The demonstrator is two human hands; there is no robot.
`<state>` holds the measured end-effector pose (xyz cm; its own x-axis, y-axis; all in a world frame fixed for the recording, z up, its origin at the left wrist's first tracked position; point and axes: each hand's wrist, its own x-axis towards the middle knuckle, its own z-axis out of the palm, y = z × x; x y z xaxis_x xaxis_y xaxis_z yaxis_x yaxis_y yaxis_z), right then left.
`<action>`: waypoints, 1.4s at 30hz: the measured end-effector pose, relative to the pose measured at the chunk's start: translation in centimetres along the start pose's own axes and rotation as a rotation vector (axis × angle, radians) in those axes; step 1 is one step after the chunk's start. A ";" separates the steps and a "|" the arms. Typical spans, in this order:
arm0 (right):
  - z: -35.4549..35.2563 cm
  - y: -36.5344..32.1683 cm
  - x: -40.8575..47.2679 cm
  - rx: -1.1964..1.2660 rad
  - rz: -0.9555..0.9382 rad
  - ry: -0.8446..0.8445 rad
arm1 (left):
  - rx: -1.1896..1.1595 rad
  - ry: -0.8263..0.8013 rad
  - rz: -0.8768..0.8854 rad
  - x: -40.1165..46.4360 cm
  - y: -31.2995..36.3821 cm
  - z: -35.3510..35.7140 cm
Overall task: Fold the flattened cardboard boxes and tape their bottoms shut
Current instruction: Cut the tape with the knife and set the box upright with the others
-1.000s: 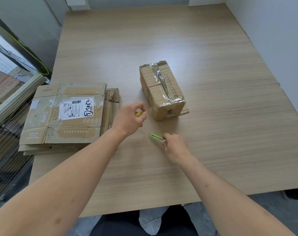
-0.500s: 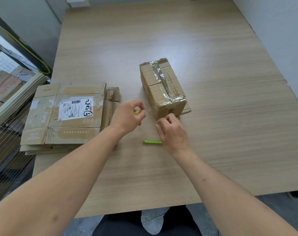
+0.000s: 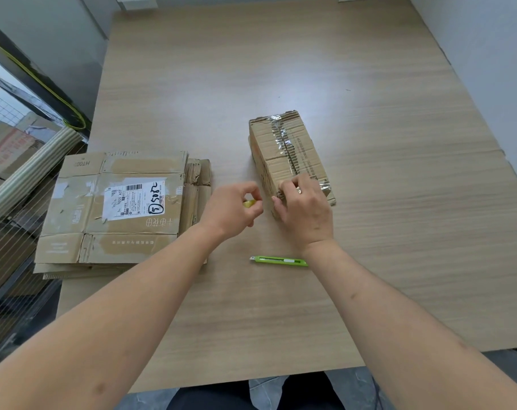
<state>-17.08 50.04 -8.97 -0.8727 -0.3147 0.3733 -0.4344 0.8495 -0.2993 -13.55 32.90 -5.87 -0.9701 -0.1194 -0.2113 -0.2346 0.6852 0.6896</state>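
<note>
A small folded cardboard box [image 3: 286, 149] stands on the wooden table [image 3: 369, 232], a strip of clear tape running along its top seam. My right hand [image 3: 306, 213] presses on the box's near end, fingers curled over the tape there. My left hand [image 3: 232, 210], just left of the box, pinches a small yellow object [image 3: 249, 203], most of it hidden by the fingers. A green utility knife [image 3: 279, 261] lies on the table near my right wrist. A stack of flattened boxes [image 3: 118, 208] with a white shipping label sits at the table's left edge.
A white wall runs along the table's right side. Left of the table are a wire rack [image 3: 11, 261], a ribbed pale tube [image 3: 32, 170] and more cardboard below. The table's near edge is close to my body.
My right hand let go of the green knife, left it on the table and moved up onto the near end of the box. The left hand stayed put with the yellow object.
</note>
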 end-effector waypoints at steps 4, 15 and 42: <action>0.1 0.5 0.5 -0.077 -0.104 0.031 | 0.111 -0.015 0.000 0.9 0.7 -0.2; -1.3 1.4 2.0 -0.107 -0.011 -0.104 | 0.352 -0.072 -0.075 0.8 0.3 -2.5; -2.9 -1.5 4.4 -0.152 0.434 -0.569 | -0.049 0.021 -0.058 1.0 3.0 -6.2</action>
<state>-19.63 48.61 -4.32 -0.9580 -0.0725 -0.2773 -0.0236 0.9841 -0.1758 -15.63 30.35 0.31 -0.9559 -0.1730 -0.2374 -0.2923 0.6407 0.7100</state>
